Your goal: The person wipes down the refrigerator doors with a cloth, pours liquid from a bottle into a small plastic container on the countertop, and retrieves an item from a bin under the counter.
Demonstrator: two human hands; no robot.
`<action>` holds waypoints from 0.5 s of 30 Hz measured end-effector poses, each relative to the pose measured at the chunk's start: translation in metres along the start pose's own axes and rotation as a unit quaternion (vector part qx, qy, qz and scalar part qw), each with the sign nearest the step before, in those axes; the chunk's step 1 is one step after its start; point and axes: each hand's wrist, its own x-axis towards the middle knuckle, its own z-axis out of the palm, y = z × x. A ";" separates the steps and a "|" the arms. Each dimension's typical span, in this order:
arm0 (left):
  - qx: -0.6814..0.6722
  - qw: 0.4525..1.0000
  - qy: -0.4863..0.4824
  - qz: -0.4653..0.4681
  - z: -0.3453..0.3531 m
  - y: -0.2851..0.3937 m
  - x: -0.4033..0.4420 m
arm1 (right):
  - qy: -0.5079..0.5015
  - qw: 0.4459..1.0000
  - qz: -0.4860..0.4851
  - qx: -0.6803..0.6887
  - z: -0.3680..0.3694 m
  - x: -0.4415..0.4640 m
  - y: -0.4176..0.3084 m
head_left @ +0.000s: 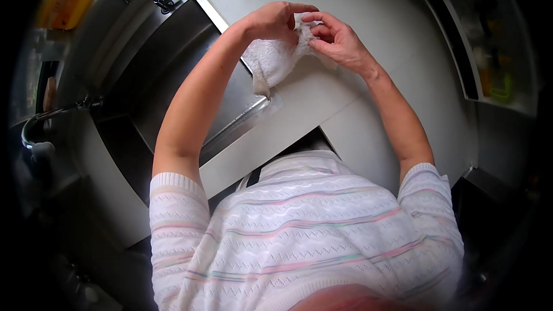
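Observation:
A crumpled white terry cloth [269, 60] hangs bunched between my two hands, above the counter by the sink's corner. One end droops down to the sink rim. My left hand [275, 22] is closed on the cloth's upper part, with its fingers bent over it and partly hidden. From the other side my right hand [344, 45] pinches the cloth's bunched edge between thumb and fingers, which are curled.
A dark metal sink [173, 69] lies to the left, with a chrome faucet [167, 1] at its far edge and a second curved spout [34, 126] further left. The pale countertop [391, 17] stretches right towards a shelf unit [487, 34]. An orange container [68, 1] sits at upper left.

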 end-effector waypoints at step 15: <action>0.052 0.986 0.152 -0.041 -0.070 0.048 -0.098 | 0.163 0.905 -0.155 -0.362 0.021 0.047 0.015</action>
